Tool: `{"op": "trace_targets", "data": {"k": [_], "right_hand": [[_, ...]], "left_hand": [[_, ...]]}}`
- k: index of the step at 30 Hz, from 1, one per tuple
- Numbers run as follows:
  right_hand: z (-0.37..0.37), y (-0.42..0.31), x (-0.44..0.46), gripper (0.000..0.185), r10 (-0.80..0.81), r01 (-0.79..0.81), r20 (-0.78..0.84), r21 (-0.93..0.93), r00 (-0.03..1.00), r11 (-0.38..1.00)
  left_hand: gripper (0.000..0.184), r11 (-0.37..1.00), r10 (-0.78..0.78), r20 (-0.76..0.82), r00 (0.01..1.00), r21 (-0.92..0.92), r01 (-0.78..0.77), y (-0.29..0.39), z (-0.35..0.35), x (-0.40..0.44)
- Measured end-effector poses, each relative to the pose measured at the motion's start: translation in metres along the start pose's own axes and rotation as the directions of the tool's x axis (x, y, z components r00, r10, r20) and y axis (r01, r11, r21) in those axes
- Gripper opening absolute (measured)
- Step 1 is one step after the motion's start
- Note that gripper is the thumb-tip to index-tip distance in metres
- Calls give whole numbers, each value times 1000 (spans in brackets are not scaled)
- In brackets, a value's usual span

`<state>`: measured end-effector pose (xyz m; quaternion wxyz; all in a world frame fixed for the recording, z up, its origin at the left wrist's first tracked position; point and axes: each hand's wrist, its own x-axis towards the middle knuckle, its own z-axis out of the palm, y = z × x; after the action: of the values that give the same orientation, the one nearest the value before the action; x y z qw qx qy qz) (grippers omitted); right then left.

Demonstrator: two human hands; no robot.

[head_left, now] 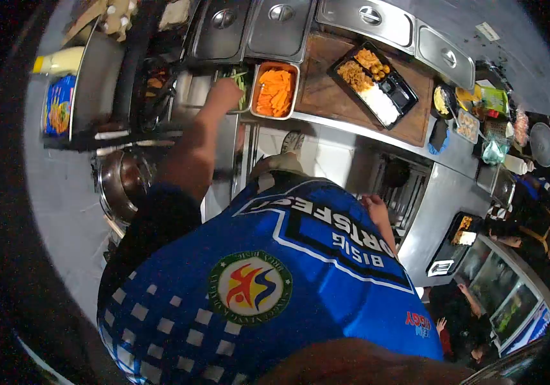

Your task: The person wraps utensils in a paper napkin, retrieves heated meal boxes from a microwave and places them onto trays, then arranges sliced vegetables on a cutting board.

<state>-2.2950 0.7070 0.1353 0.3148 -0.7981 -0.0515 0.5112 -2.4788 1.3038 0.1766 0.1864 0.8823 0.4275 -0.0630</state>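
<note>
My left hand (223, 96) reaches down to a metal pan of green vegetable strips (241, 86), its fingers curled in against them. What is between those fingertips is hidden. Right beside it stands a square pan of orange carrot-like sticks (275, 91). My right hand (374, 208) hangs by my waist in front of the counter, fingers loosely apart and nothing visible in them. On the wooden board (317, 70) a black compartment tray (372, 85) lies at a slant, holding white rice, brown shredded food, orange pieces and small round pieces; some compartments show bare black bottoms.
Lidded steel pans (279, 29) line the counter's back edge. To the left are a blue packet (60, 106), a yellow-capped bottle (63, 59) and a large steel pot (118, 186). Another filled tray (458, 240) stands lower right, near a glass-fronted case (503, 289) and other people.
</note>
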Motion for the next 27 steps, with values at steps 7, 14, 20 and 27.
{"op": "trace_targets", "data": {"k": [7,14,20,27], "right_hand": [[1,2,-21,32,92,-105,-128,-99,987,990],[-15,53,9,33,46,-51,-23,-311,999,949],[-26,55,13,34,52,-46,5,-393,999,918],[-40,47,23,36,-4,32,54,-521,999,853]], "left_hand": [[27,980,-195,149,969,58,189,19,10,6],[30,970,-238,191,952,101,222,12,19,8],[33,977,-201,249,947,117,177,12,15,5],[37,968,-214,163,963,164,187,10,27,11]]}}
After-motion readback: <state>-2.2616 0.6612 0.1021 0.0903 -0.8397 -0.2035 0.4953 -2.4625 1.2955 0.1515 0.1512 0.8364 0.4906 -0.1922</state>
